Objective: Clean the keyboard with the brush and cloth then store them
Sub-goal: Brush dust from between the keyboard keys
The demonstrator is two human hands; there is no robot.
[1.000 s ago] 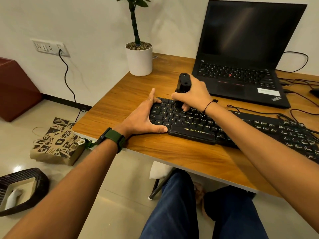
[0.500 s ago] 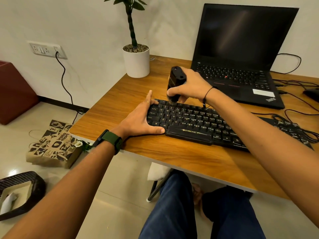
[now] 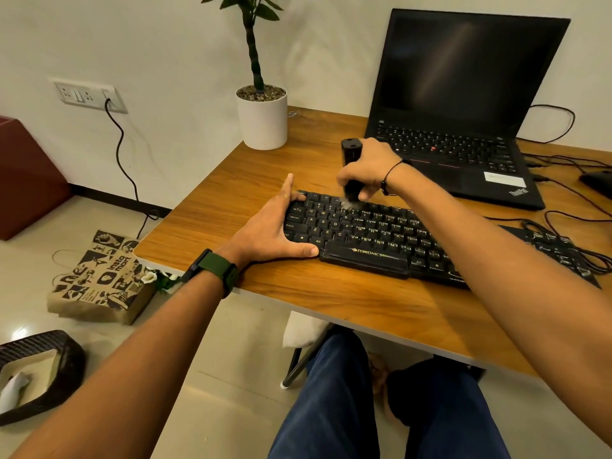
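Note:
A black keyboard (image 3: 371,233) lies on the wooden desk (image 3: 331,303). My right hand (image 3: 369,170) grips a black brush (image 3: 351,150) held upright, its pale bristles touching the top key rows near the keyboard's left part. My left hand (image 3: 268,230) rests on the keyboard's left end, thumb stretched along the front edge and fingers over the far corner. No cloth shows in this view.
An open black laptop (image 3: 463,111) stands behind the keyboard, with cables (image 3: 563,223) trailing to the right. A white potted plant (image 3: 261,117) sits at the desk's back left corner. On the floor lie a paper bag (image 3: 99,279) and a dark basket (image 3: 36,376).
My right hand has swept the brush along the top key rows, first toward the far left corner, then slightly right. The left hand stays on the keyboard's left end.

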